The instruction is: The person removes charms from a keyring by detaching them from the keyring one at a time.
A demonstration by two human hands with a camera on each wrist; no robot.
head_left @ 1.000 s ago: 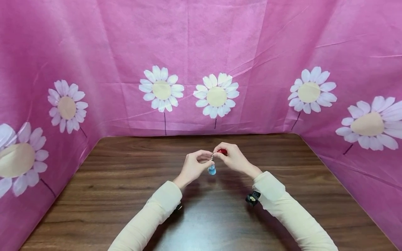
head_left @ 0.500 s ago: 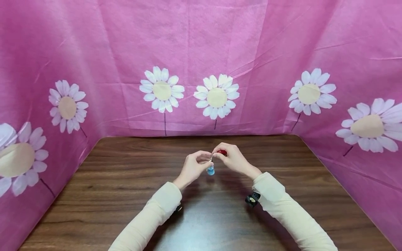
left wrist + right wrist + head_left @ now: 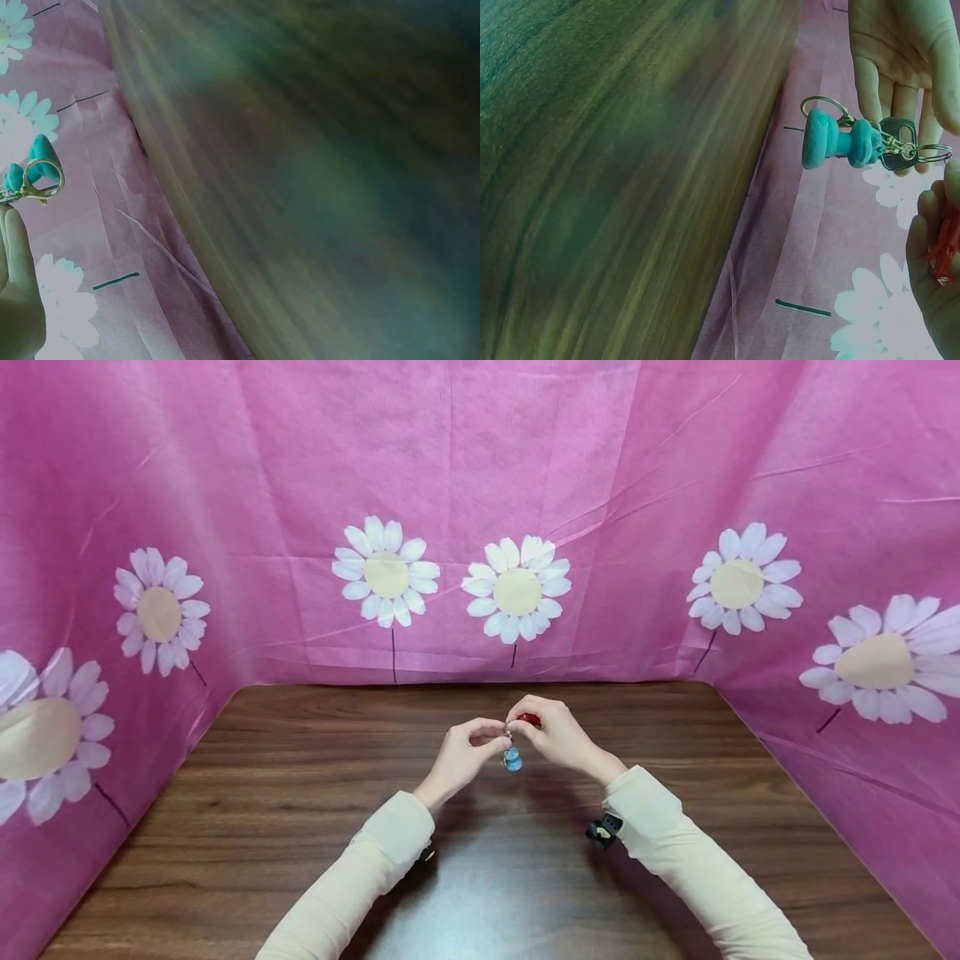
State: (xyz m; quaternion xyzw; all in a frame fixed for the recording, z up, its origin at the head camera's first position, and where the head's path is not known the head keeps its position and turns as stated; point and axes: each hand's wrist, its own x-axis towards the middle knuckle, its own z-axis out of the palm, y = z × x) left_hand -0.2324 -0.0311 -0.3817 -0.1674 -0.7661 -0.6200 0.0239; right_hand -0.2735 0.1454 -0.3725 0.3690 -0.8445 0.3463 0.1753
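Observation:
Both hands meet above the table in the head view. My left hand (image 3: 461, 758) has thumb and fingers about a metal split ring (image 3: 934, 154). A dark-headed key (image 3: 898, 142) lies against its fingers. From the ring's chain hangs a blue, spool-shaped keychain charm (image 3: 512, 760), with a gold-coloured loop (image 3: 822, 103) beside it. My right hand (image 3: 558, 735) curls round a shiny red piece (image 3: 529, 719), its fingertips right at the split ring's end. Most of the red piece is hidden in the right hand.
A brown wood-grain table (image 3: 300, 827) lies beneath the hands. Pink cloth (image 3: 480, 443) printed with white daisies hangs along its back and both sides. Dark wrist devices (image 3: 604, 832) sit below the pale sleeve cuffs (image 3: 642, 802).
The blue charm swings slightly, first left, then right and up a little. Both hands stay in nearly the same place, with the right one slightly higher.

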